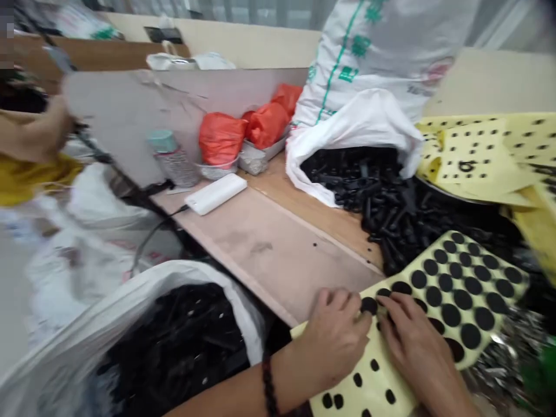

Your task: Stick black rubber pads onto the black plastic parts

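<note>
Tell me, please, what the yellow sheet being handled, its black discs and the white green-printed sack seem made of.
Yellow sheet: probably paper, smooth and thin. Black discs: matt, evenly dark, perhaps foam or felt. White sack: likely woven plastic, dull, with creased folds, though blur hides any weave.

Dark beaded bracelet point(269, 385) around the left wrist point(282, 370), forearms point(230, 391) otherwise bare.

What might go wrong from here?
The black parts heaped at the mouth of the white sack could slide onto the yellow sheet. The cable of the white box runs over the table edge; a snag might drag it down. With the left hand and right hand close together on the sheet, a slip could crease it.
</note>
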